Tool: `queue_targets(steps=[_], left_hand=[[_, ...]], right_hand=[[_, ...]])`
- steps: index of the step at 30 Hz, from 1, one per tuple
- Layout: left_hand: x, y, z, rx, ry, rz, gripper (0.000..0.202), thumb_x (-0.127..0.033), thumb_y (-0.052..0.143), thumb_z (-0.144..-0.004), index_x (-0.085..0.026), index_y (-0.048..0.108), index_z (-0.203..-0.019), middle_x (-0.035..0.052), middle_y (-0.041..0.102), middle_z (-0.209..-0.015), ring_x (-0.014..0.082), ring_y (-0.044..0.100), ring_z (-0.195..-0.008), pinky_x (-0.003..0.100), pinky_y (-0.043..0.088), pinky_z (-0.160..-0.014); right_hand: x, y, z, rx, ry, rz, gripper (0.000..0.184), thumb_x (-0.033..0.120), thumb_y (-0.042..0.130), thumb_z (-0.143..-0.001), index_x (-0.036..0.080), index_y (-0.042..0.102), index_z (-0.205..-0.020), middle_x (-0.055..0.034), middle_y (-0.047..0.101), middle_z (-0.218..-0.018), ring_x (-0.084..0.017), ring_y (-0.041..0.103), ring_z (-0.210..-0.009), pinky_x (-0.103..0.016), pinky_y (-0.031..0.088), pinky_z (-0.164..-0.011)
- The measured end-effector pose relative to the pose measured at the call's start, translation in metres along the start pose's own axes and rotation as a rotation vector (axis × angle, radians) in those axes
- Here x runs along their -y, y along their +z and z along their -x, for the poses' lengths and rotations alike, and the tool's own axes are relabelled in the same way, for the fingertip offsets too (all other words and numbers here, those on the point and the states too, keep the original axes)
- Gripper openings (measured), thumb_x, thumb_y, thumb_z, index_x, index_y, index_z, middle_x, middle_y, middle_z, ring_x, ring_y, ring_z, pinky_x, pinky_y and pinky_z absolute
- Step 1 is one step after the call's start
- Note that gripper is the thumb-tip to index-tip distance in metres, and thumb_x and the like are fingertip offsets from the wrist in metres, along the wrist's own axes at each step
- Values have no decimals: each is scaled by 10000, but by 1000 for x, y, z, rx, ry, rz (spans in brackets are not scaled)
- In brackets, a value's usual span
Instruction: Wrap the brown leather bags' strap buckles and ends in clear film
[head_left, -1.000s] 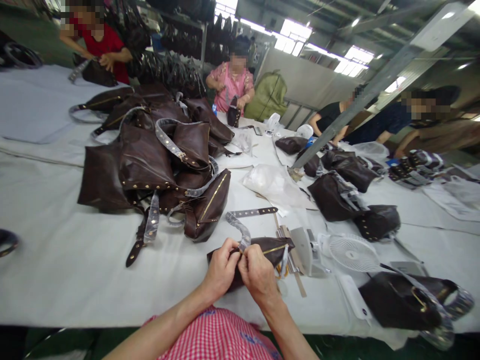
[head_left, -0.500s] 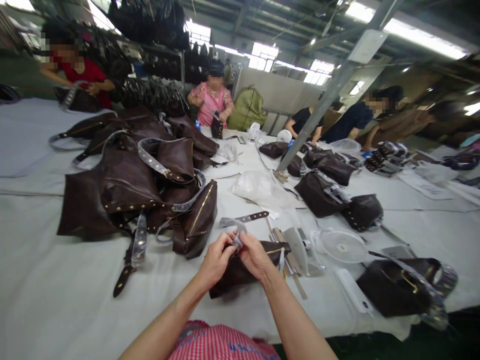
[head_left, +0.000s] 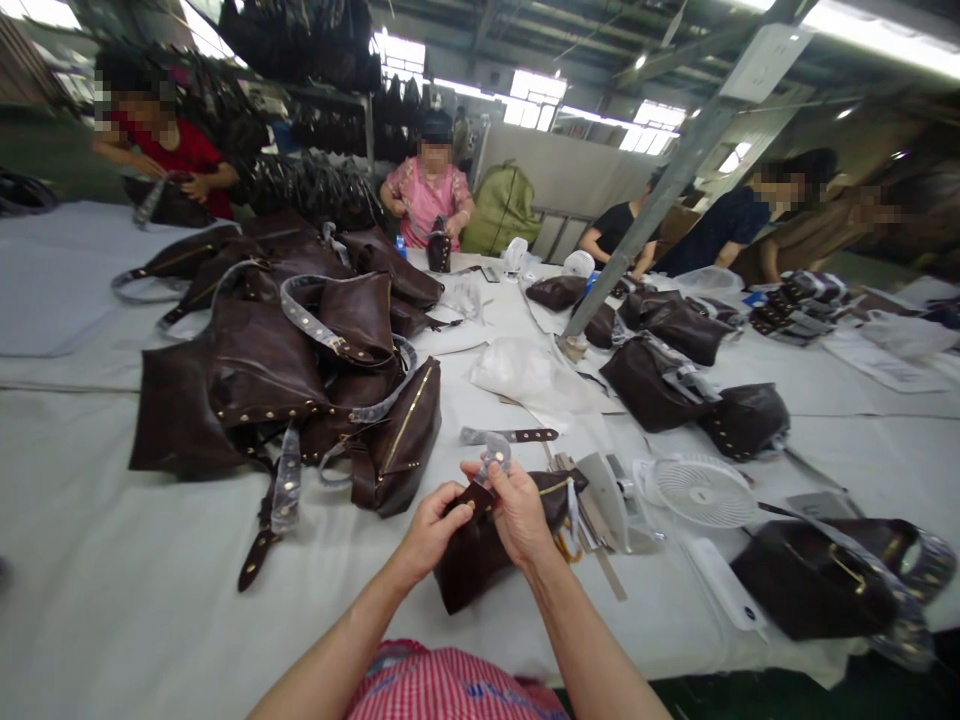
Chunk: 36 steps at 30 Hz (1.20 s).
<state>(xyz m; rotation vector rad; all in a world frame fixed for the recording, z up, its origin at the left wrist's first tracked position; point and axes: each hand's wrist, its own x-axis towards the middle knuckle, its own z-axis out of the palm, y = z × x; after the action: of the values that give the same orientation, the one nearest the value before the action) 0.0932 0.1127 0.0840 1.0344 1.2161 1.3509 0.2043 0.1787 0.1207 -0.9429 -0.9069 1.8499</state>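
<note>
A dark brown studded strap (head_left: 475, 497), partly wrapped in clear plastic, is between my two hands. My left hand (head_left: 436, 522) is closed on its bare brown end, thumb on top. My right hand (head_left: 517, 510) pinches the plastic-wrapped part a little higher up. Beneath both hands a dark brown leather bag (head_left: 472, 565) with a gold zipper lies on the table; my hands and the strap hide part of it. Just beyond lies a second studded strap (head_left: 534, 436), half covered in plastic.
A heap of brown bags (head_left: 262, 370) fills the left. To the right are a white fan (head_left: 701, 490), a white power bank-like box (head_left: 724, 583) and another bag (head_left: 810, 580). A slanted metal post (head_left: 645, 220) rises from the table (head_left: 360, 590). Several people work around it.
The strap's bare brown end now shows between my hands, where mostly plastic showed before. My right hand has risen slightly along it, and the view has shifted a little.
</note>
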Motion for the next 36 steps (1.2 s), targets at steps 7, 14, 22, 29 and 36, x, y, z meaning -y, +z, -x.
queue_targets(steps=[7, 14, 22, 29, 36], left_hand=[[0, 26, -6, -163, 20, 151, 223, -313, 631, -768, -188, 633, -953, 43, 666, -970, 219, 569, -1003, 326, 401, -954], [0, 21, -9, -113, 0, 113, 114, -275, 620, -769, -169, 623, -809, 13, 638, -798, 179, 549, -808, 276, 427, -787], [-4, 28, -16, -76, -26, 83, 107, -271, 594, -783, -171, 566, -755, -37, 491, -663, 114, 426, -622, 230, 354, -601], [7, 37, -15, -158, -10, 117, 111, -276, 609, -775, -179, 583, -822, -8, 582, -774, 144, 515, -740, 252, 409, -716], [1, 41, -18, -173, 42, 154, 177, -222, 630, -756, -191, 590, -926, -11, 604, -793, 139, 536, -764, 247, 405, -740]], right_hand=[[-12, -9, 10, 13, -165, 320, 317, 396, 697, -757, 182, 666, -989, -85, 728, -1009, -241, 660, -973, -438, 450, -974], [-13, -29, 16, 76, -292, 601, 322, 418, 695, -758, 238, 715, -1024, -60, 678, -1154, -260, 544, -1170, -453, 275, -1119], [12, -32, 2, 162, -15, 241, 498, 579, 596, -803, 203, 687, -1117, -74, 715, -1066, -252, 602, -1093, -445, 349, -1064], [-14, -35, 8, -9, -189, 474, 433, 540, 664, -760, 194, 727, -1010, -85, 710, -1086, -276, 606, -1066, -451, 380, -1029], [12, -36, -10, -24, -32, 96, 453, 600, 630, -765, 158, 710, -824, -71, 717, -845, -199, 630, -804, -341, 460, -817]])
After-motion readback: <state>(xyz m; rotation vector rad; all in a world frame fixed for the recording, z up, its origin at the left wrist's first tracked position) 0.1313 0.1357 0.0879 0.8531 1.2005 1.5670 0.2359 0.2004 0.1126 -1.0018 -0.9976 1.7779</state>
